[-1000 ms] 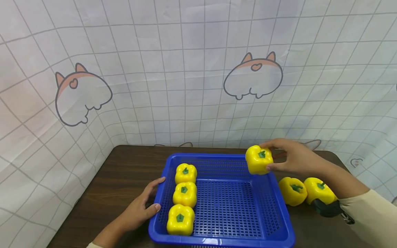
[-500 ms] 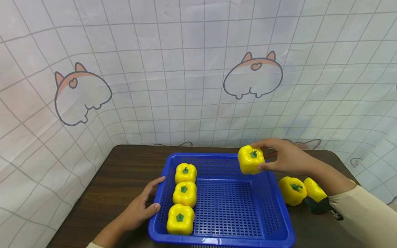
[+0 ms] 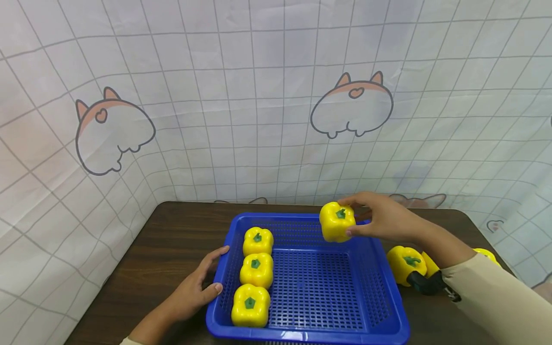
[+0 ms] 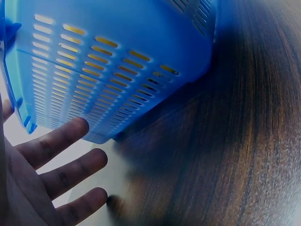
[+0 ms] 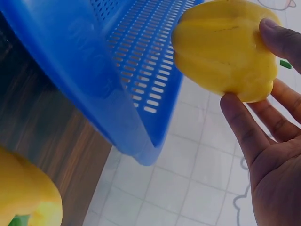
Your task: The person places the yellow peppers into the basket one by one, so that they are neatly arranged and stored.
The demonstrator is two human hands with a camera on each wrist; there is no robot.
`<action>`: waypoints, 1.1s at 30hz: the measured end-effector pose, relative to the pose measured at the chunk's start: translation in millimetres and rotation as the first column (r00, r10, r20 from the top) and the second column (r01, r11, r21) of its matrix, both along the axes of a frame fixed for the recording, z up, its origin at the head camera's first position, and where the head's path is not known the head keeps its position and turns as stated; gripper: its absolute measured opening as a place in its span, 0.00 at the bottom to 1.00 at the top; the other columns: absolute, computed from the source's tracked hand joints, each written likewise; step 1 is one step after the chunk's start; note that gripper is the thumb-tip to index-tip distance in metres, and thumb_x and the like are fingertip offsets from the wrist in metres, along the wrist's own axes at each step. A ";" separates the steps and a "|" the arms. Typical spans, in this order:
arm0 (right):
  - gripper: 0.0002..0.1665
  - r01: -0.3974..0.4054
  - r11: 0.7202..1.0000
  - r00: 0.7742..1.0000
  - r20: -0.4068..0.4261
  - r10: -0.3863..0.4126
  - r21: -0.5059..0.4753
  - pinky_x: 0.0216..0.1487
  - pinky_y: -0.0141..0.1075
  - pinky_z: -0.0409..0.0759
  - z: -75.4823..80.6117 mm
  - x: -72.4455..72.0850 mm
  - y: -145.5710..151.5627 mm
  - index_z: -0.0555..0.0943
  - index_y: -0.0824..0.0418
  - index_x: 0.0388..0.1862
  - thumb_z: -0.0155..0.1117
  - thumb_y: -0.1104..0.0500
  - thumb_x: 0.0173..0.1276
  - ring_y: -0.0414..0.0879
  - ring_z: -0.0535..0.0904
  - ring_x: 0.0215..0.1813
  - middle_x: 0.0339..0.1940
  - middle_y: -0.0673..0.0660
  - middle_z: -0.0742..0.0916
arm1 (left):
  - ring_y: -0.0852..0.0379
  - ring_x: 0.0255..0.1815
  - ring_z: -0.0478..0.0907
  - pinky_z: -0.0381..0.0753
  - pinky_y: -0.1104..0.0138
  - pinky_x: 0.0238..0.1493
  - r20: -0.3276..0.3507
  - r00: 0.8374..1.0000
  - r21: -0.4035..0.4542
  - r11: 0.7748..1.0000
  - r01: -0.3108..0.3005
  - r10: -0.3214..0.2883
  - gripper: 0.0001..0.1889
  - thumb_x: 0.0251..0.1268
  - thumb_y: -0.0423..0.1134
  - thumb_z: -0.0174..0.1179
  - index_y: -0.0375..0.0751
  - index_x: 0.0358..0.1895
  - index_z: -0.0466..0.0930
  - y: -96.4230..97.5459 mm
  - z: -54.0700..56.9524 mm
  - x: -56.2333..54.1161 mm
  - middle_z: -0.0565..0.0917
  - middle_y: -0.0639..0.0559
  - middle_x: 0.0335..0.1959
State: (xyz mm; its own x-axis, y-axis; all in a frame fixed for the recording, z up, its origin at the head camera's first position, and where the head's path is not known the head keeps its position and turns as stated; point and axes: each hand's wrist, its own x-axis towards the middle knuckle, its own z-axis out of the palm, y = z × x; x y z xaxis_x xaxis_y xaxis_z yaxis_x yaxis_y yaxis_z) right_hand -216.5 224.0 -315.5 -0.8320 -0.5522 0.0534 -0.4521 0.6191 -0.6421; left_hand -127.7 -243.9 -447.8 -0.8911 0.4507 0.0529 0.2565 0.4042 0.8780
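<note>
My right hand (image 3: pixel 379 218) holds a yellow bell pepper (image 3: pixel 335 223) between thumb and fingers, over the far right part of a blue plastic basket (image 3: pixel 308 335). In the right wrist view the bell pepper (image 5: pixel 225 49) shows its smooth side, with thumb and fingertips on it. Down the basket's left side runs a row of three yellow bell peppers, the far one (image 3: pixel 258 241), the middle one (image 3: pixel 256 271) and the near one (image 3: pixel 250 306). At the left rim, my left hand (image 3: pixel 194 292) rests with thumb and forefinger touching it; its other fingers (image 4: pixel 77 172) extend loosely beside the slotted wall.
Right of the basket, more yellow bell peppers lie on the dark wooden table (image 3: pixel 172 249), one (image 3: pixel 403 263) close to the basket wall and another (image 3: pixel 487 254) farther right, partly behind my forearm. A white grid-patterned cloth (image 3: pixel 276 120) hangs behind the table.
My right hand has moved left with the bell pepper, from above the basket's right rim to farther inside it. The left hand and the three peppers in the basket have stayed put.
</note>
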 end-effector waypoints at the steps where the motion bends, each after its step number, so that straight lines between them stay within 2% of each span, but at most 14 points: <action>1: 0.39 -0.004 1.000 1.000 -0.003 0.004 0.002 0.57 0.50 0.82 0.2 -0.3 -0.9 0.73 0.58 0.72 0.77 0.50 0.65 0.60 0.80 0.62 0.68 0.59 0.78 | 0.38 0.60 0.77 0.87 0.58 0.46 0.001 1.000 0.000 1.000 -0.001 0.001 0.36 0.73 0.43 0.55 0.61 0.80 0.51 0.0 -0.1 -0.1 0.70 0.32 0.68; 8: 0.40 -0.026 1.000 0.999 -0.022 0.026 0.012 0.56 0.46 0.83 0.3 -7.1 -10.3 0.73 0.59 0.71 0.78 0.52 0.64 0.59 0.81 0.62 0.67 0.59 0.78 | 0.37 0.61 0.77 0.87 0.57 0.45 0.009 1.000 -0.001 1.000 -0.007 0.007 0.36 0.73 0.43 0.56 0.62 0.80 0.51 -0.4 -0.8 -0.3 0.70 0.31 0.69; 14: 0.41 -0.046 0.999 0.999 -0.023 0.046 -0.002 0.55 0.43 0.83 -2.0 -11.4 -19.4 0.74 0.59 0.71 0.80 0.52 0.61 0.55 0.82 0.59 0.65 0.57 0.79 | 0.37 0.63 0.75 0.84 0.61 0.47 -0.006 1.000 0.001 1.000 0.003 -0.003 0.37 0.73 0.43 0.55 0.62 0.81 0.50 -0.5 -1.2 0.0 0.70 0.32 0.69; 21: 0.40 -0.084 0.996 0.996 -0.021 0.083 -0.029 0.55 0.39 0.83 -7.7 -16.4 -29.5 0.75 0.61 0.70 0.80 0.56 0.61 0.53 0.81 0.61 0.64 0.55 0.81 | 0.34 0.64 0.73 0.85 0.56 0.48 -0.023 1.000 -0.018 1.000 -0.002 0.001 0.37 0.73 0.43 0.55 0.63 0.81 0.50 -0.3 0.6 0.1 0.69 0.31 0.69; 33: 0.38 -0.104 0.994 0.995 -0.014 0.104 -0.035 0.55 0.42 0.84 -16.1 -20.6 -43.9 0.75 0.64 0.68 0.80 0.58 0.60 0.56 0.80 0.62 0.64 0.58 0.81 | 0.34 0.64 0.73 0.85 0.56 0.47 -0.021 1.000 -0.016 1.000 -0.010 0.010 0.37 0.73 0.44 0.55 0.62 0.81 0.51 0.5 0.5 0.3 0.70 0.32 0.69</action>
